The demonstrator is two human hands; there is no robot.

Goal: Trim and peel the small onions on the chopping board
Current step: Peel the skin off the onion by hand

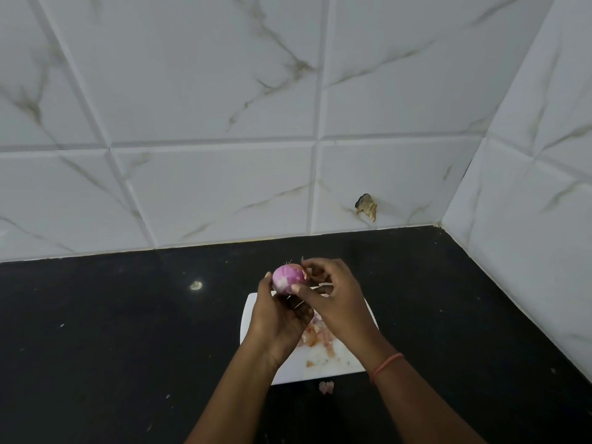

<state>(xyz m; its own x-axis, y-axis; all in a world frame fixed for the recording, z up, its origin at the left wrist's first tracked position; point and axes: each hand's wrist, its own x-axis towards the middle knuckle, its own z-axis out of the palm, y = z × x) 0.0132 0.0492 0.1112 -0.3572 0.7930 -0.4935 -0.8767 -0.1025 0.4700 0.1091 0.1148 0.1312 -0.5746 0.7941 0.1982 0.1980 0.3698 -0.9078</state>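
A small purple onion [288,278] is held up in the air above the far end of a white chopping board [323,368], which lies on a black countertop [112,331] against a marble-patterned tiled wall [208,107]. The onion is cradled in the curled fingers of the left hand [277,318], while a flap of papery skin at its right side is pinched between the thumb and fingers of the right hand [336,296]. An orange band [386,365] is worn on the right wrist. Pale peelings [317,336] are heaped on the board beneath the hands, and one stray scrap [326,387] lies on the counter just off the board's near edge. No knife can be seen, and no other onions are in view.

The onion is judged to be light and firm, its bared flesh glossy and probably slippery once the dry skin is off, so a wrapped grip around the middle seems the safer hold. The skin looks thin and brittle and is likely to tear into small pieces unless it is taken at a loose edge near the trimmed end and drawn along the bulb.
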